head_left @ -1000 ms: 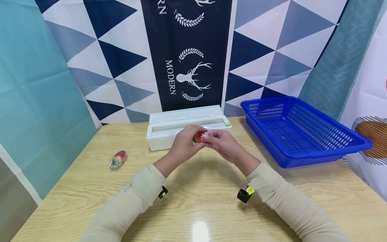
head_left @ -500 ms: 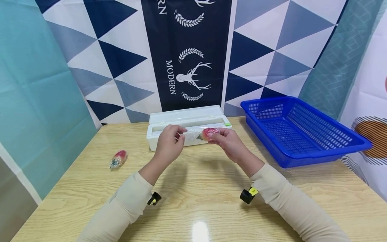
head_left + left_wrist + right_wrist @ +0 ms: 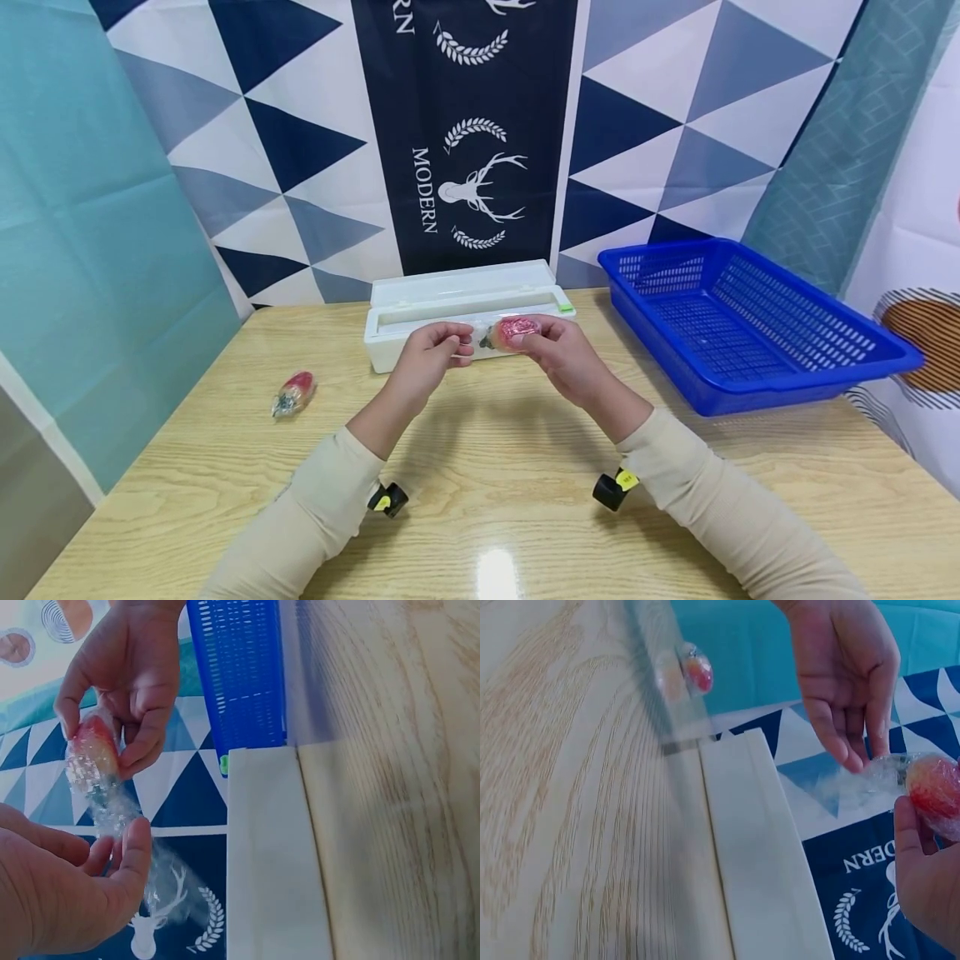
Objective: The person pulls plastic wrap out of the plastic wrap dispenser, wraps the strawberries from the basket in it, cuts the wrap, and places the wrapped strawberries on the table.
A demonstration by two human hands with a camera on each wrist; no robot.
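Note:
My right hand (image 3: pixel 566 354) pinches a red-and-yellow fruit (image 3: pixel 516 332) with a green leafy end. Clear plastic film covers it, and its leafy end points left. My left hand (image 3: pixel 423 358) is level with it, fingers loosely bent beside the loose film (image 3: pixel 112 814) trailing from the leafy end. In the right wrist view, the left fingertips (image 3: pixel 853 761) are right at that film, with a gap between thumb and fingers. Both hands are raised in front of a long white box (image 3: pixel 397 352), its lid tipped back. A second film-wrapped fruit (image 3: pixel 295 393) lies on the table at left.
A blue perforated basket (image 3: pixel 712 398) stands at the right rear. The wooden table (image 3: pixel 480 467) runs under both arms. A patterned cloth backdrop (image 3: pixel 300 108) hangs behind the table. Each wrist carries a small black camera.
The left hand, earlier close around the fruit with the right hand, has moved left, baring the leafy end. It has since shifted slightly rightward along the film. The right hand still holds the fruit.

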